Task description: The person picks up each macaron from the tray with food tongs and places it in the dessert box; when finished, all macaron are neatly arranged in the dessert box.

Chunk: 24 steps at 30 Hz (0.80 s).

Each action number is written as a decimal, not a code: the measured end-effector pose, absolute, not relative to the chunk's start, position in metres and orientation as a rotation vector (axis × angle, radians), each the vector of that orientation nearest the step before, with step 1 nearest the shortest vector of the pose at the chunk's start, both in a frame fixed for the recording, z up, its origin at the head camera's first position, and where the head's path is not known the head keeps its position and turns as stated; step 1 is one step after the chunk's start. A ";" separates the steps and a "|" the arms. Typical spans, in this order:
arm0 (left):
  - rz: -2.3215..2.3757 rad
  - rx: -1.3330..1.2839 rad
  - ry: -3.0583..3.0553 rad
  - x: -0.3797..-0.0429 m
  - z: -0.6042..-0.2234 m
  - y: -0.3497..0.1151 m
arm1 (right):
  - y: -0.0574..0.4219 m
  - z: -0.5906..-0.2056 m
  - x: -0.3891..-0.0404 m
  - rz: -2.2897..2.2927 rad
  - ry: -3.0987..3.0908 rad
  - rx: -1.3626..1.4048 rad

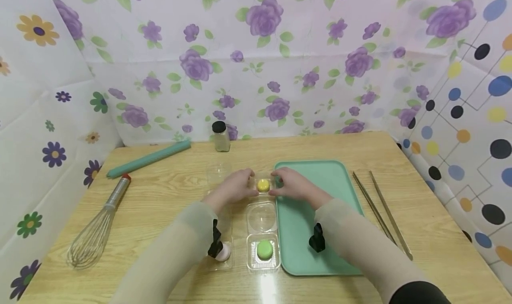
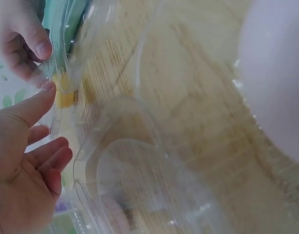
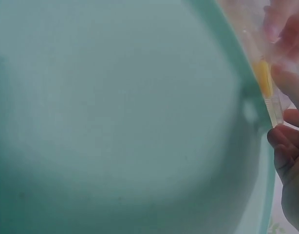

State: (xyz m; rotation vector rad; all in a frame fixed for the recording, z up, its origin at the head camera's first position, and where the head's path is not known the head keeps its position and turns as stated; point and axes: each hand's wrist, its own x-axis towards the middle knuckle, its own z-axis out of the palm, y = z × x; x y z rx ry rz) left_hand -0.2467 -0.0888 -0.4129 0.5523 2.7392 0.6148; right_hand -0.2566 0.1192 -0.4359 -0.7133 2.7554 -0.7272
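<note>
Yellow macaron (image 1: 263,185) in clear box (image 1: 262,194) sits midway between left hand (image 1: 236,186) and right hand (image 1: 295,184), neither nearer, both gripping the box's opposite sides.

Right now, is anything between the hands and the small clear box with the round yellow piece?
Nothing visible: the left hand and right hand are at opposite sides of the clear box, right at its edges.
</note>
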 end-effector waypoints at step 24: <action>0.533 0.578 2.851 -0.247 -0.399 -0.144 | 0.098 -0.412 -0.258 -0.727 2.787 -0.828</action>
